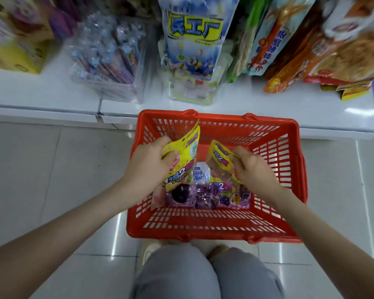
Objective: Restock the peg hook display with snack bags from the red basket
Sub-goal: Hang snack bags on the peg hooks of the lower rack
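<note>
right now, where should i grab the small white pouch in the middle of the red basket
Pinch the white pouch by its upper edge, coming straight down between the two yellow bags. Only its top shows; the purple bag covers its lower part.

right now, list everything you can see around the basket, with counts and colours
red basket: 1, red, on the grey floor against the white shelf
yellow snack bags: 2, yellow, held upright inside the basket
purple snack bags: count unclear, purple, lying on the basket bottom
white-blue pack: 1, white and blue, in the basket between the held bags
white shelf: 1, white, behind the basket
blue-white bag: 1 in front, blue and white, above the shelf
clear box: 1, clear, holding purple and blue sticks, on the shelf
yellow box: 1, yellow, far left of the shelf
orange bags: several, orange, blurred, on the right
left hand: 1, grips one yellow bag
right hand: 1, grips the other
</note>
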A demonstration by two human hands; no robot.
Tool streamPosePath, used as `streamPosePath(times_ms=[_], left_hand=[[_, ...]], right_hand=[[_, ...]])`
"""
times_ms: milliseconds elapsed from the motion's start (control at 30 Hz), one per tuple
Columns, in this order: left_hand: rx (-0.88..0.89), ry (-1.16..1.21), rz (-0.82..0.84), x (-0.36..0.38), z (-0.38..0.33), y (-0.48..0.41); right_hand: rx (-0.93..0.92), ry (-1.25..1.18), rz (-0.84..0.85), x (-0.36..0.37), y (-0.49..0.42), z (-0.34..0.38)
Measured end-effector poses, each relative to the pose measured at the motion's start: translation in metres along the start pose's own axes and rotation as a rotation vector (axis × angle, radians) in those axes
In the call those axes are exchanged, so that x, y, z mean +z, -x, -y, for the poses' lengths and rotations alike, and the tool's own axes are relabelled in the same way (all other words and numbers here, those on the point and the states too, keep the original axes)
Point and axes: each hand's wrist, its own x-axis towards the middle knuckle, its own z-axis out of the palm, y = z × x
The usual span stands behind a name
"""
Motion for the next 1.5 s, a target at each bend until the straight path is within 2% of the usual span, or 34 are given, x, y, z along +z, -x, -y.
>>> streamPosePath(times_ms=[100, 200, 367, 433, 500, 667, 733, 867, 1033, 1300, 1400, 1500], left_hand=[[0.022, 0.055, -0.010, -0.055, -0.063, 0.025], [0.031, 0.182, 0.060, -0.121, -0.130, 0.050], [0.065, 0.256, 0.101, -0.250, -0.235, 0.093], [0.093, 0.231, 0.087, -0.306, -0.276, 0.111], [0.113, 0.267, 0.086, -0.361, -0.318, 0.131], [0.177, 0.293, 0.033, -0.479, -0.422, 0.186], [0.192, 0.249, -0.037, -0.517, -0.455, 0.204], [0.261, 0.221, -0.155, -0.570, -0.495, 0.230], [0.332, 0.193, -0.240, -0.606, -0.518, 0.241], [0.356, 0.187, -0.295, -0.665, -0.518, 0.193], [0.424, 0.190, -0.316, -0.704, -0.517, 0.166], [0.505, 0.213, -0.405, -0.761, -0.513, 0.142]], right_hand=[[-0.036, -0.233, -0.065, -0.083, 0.033, 0.075], [-0.064, -0.400, -0.070, -0.171, 0.062, 0.150], [-0.055, -0.671, 0.150, -0.314, 0.097, 0.257], [-0.148, -0.583, 0.181, -0.366, 0.113, 0.292], [-0.259, -0.402, 0.096, -0.413, 0.128, 0.326], [-0.597, -0.034, -0.397, -0.529, 0.160, 0.416], [-0.666, 0.078, -0.556, -0.565, 0.173, 0.445], [-0.786, 0.152, -0.699, -0.612, 0.192, 0.491], [-0.896, 0.159, -0.752, -0.640, 0.195, 0.528], [-0.852, 0.074, -0.720, -0.670, 0.141, 0.582], [-0.829, 0.048, -0.767, -0.687, 0.112, 0.609], [-0.805, -0.025, -0.788, -0.719, 0.082, 0.645]])
